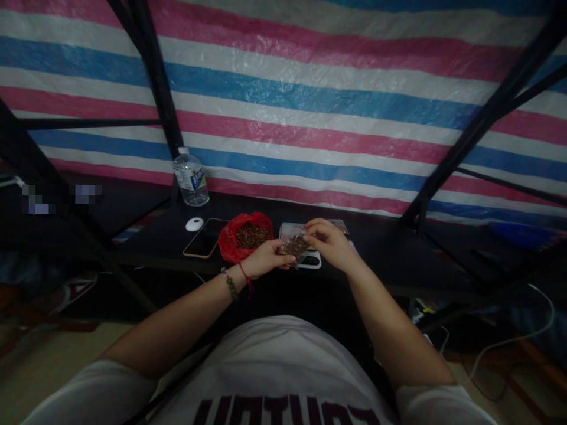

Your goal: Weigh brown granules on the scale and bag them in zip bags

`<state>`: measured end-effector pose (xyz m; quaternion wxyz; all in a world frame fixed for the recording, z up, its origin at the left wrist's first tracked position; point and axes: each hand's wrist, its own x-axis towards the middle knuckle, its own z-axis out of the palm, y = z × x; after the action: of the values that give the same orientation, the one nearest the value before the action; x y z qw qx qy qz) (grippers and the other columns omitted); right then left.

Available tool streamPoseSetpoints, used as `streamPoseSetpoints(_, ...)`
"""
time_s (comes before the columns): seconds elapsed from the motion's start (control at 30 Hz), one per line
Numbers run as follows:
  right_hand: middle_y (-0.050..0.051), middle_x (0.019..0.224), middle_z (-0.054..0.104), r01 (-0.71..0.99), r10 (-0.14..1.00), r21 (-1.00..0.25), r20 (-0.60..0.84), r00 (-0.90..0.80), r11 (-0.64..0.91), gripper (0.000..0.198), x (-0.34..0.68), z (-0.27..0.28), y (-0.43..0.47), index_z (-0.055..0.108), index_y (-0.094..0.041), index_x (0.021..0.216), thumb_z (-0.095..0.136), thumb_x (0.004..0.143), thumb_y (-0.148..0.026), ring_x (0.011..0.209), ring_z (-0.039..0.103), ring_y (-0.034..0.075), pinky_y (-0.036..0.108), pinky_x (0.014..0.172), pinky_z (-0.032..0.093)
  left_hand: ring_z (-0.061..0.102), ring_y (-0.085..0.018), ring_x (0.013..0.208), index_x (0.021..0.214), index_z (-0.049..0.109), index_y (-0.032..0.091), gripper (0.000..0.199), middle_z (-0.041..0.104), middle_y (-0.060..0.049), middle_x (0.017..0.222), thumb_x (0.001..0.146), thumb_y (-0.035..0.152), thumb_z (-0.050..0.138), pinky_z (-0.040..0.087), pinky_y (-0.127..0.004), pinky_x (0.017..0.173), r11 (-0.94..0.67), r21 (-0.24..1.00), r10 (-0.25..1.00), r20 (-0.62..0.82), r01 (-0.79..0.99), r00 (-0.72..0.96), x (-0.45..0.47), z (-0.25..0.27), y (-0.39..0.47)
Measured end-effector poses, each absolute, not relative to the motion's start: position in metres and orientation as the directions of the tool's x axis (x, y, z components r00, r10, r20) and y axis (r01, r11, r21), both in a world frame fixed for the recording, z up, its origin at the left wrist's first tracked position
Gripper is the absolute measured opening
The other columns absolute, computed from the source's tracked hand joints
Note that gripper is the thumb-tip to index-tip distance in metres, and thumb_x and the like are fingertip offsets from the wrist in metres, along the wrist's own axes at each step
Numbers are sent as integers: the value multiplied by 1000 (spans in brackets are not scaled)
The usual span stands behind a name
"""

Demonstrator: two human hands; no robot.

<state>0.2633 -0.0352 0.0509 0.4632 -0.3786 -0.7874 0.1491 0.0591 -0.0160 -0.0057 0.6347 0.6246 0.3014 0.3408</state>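
Between both hands is a small clear plastic bag [293,245] filled with brown pieces, tilted above the front of the dark table. My left hand [264,257] grips its lower left side, thumb on top. My right hand [330,243] pinches the bag's upper right edge with its fingertips. Just left of the bag, a red plastic bag [228,239] stands with its mouth spread, full of small brown seeds or nuts [253,235]. Below the hands lies a flat white device [313,260] with a dark oval panel, partly covered by them.
A phone [206,238] and a white rounded case [194,224] lie left of the red bag. A clear bottle [191,178] stands at the back left. Another small clear bag [339,226] lies behind my right hand. Black metal posts [155,71] frame the table [381,248].
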Motion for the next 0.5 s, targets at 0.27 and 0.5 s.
streamPoseSetpoints(0.27, 7, 101, 64, 323, 754, -685, 550, -360, 653, 12, 264, 52, -39, 67, -20, 76, 70, 78, -32, 96, 61, 20, 33, 79, 50, 65, -19, 86, 103, 64, 13, 44, 70, -6, 96, 66, 31, 79, 50, -34, 82, -230, 971, 802, 224, -61, 554, 58, -13, -10)
streamPoseSetpoints(0.5, 5, 88, 64, 407, 756, -639, 515, -404, 653, 12, 260, 56, -43, 67, -19, 75, 66, 80, -30, 82, 61, 18, 31, 73, 49, 64, -22, 102, 113, 65, 18, 44, 69, -8, 114, 72, 30, 76, 46, -37, 94, -219, 952, 780, 302, -214, 547, 60, 3, -23)
